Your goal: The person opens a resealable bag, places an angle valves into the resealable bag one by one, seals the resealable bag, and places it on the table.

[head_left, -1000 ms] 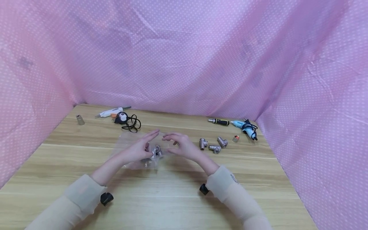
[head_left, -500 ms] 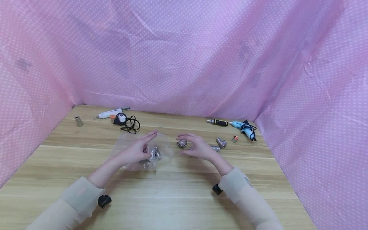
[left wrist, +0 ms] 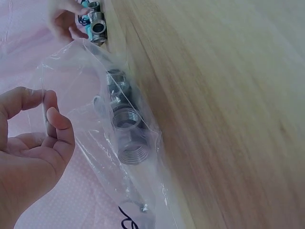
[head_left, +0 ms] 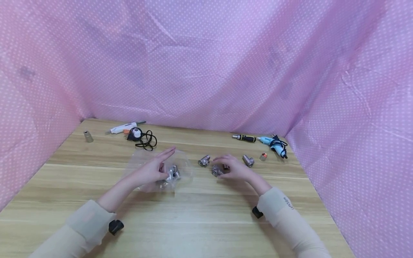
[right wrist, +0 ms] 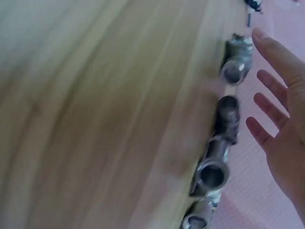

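Observation:
My left hand (head_left: 150, 172) pinches the wall of a clear plastic bag (head_left: 185, 163) between thumb and fingers. Inside the bag, threaded metal pipe fittings (left wrist: 126, 119) lie on the table, partly hidden by the left hand in the head view. My right hand (head_left: 237, 168) hovers over several metal tee fittings, thumb and fingers spread apart. One tee fitting (head_left: 217, 171) lies right at its thumb tip; another tee (head_left: 204, 161) is left of the fingertips. To the right sits a further tee (head_left: 248, 161). In the right wrist view the fingers (right wrist: 271, 90) extend beside the row of fittings, holding nothing.
At the back left are a white soldering-iron-like tool (head_left: 124, 128) with a black cord (head_left: 148, 139) and a metal cylinder (head_left: 88, 136). A screwdriver (head_left: 246, 138), blue glue gun (head_left: 272, 143) and small metal cylinder (head_left: 263, 156) lie at the back right. Pink curtains surround the table.
My right hand has moved right, away from the bag, to over the tee fittings, bringing two tees to its left into view. The left hand has stayed on the bag.

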The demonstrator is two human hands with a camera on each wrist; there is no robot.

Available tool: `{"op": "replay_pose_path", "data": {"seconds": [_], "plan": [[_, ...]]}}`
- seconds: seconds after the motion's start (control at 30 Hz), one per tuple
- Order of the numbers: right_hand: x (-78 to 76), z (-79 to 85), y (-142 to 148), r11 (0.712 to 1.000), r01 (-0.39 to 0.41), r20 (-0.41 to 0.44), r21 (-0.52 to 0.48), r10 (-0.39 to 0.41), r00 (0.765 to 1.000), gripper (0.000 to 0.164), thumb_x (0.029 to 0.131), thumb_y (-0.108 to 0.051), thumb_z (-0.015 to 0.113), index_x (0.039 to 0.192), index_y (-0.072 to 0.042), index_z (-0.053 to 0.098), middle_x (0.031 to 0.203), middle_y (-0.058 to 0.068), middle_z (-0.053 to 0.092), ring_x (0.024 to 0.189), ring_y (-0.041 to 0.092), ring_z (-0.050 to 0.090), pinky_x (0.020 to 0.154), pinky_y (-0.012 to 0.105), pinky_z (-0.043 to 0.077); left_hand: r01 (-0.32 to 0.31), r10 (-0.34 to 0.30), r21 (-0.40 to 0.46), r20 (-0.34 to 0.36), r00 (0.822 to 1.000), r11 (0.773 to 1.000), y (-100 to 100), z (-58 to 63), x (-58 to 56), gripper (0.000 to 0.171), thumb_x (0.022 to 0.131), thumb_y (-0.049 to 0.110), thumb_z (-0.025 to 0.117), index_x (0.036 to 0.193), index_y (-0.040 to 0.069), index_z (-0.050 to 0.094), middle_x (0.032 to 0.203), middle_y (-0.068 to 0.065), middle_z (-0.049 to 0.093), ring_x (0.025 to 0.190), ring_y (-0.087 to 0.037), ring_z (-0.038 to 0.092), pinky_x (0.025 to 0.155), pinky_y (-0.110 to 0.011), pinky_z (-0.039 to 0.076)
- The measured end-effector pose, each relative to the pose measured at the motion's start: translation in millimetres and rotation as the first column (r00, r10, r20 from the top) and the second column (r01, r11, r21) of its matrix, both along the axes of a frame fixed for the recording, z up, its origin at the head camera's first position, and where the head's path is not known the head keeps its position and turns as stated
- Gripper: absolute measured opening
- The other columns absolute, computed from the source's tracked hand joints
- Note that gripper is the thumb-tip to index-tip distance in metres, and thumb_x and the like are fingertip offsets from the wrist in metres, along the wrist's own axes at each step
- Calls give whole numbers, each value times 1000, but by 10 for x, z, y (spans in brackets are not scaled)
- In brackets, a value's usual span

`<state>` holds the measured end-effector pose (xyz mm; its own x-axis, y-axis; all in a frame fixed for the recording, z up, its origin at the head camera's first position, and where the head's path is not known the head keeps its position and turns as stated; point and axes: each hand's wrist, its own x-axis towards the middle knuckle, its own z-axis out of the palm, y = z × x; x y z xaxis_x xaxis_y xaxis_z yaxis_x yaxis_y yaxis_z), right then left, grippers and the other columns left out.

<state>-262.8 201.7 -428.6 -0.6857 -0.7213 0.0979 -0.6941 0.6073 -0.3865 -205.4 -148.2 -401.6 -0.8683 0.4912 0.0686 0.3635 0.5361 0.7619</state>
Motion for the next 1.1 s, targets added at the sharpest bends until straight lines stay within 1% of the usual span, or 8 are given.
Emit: {"op": "replay_pose_path", "data": {"seconds": [0.2,0.3,0.5,0.6,0.7,0.9,1.0,1.1], "plan": [[-32,-69,82,996,-71,-24,46,72,997,59,75,-26,78,128,-12,58,134,5,56,127,29,44,108,53,31,6,-6,3,1,1000,1000,-8,-3,28,91,72,-2,67,150,4,19,158,-12,12,63,-10,48,55,-22,48],[-37,-70,91,995,-80,-19,62,82,996,57,76,-23,77,128,-13,58,134,5,55,127,30,43,108,54,30,13,-13,17,1,1000,1000,-8,11,47,91,72,-4,66,150,3,19,158,-14,12,63,-10,48,55,-22,49],[-44,-63,75,995,-68,-20,73,69,997,56,75,-24,77,126,-15,59,132,4,57,125,27,45,106,54,32,9,-10,15,8,1000,1000,-6,24,53,92,72,-2,66,150,5,18,158,-14,12,64,-10,49,55,-23,49],[-53,-72,67,995,-67,-38,73,70,997,55,74,-28,78,125,-15,61,130,3,59,123,26,47,105,52,35,6,-7,19,22,1000,1000,-9,18,47,93,72,-2,66,151,7,17,157,-15,12,65,-11,50,55,-23,50],[-54,-76,58,996,-65,-61,58,68,996,55,72,-28,80,122,-13,62,127,4,60,119,25,50,103,50,38,5,-6,23,27,1000,1000,-12,12,39,94,73,-2,66,151,8,16,157,-17,13,66,-12,50,55,-24,50],[-7,3,15,999,3,-54,43,-1,999,55,73,-31,79,123,-14,63,126,7,61,114,24,55,99,44,44,13,-13,14,7,1000,1000,4,20,20,92,74,-2,67,151,6,17,158,-11,10,66,-11,51,56,-23,50],[23,49,-33,1000,19,-74,20,-17,997,55,73,-32,79,122,-13,63,124,9,61,110,24,59,95,42,48,13,-13,9,-4,1000,1000,4,24,12,92,74,-1,67,150,5,17,158,-10,11,65,-11,51,56,-23,50],[57,115,-100,999,24,-81,-23,-26,996,53,74,-31,79,120,-10,64,122,10,62,105,24,61,92,40,50,13,-13,9,-12,1000,1000,0,27,4,91,73,0,67,150,4,18,158,-11,12,65,-11,51,56,-23,50]]}}
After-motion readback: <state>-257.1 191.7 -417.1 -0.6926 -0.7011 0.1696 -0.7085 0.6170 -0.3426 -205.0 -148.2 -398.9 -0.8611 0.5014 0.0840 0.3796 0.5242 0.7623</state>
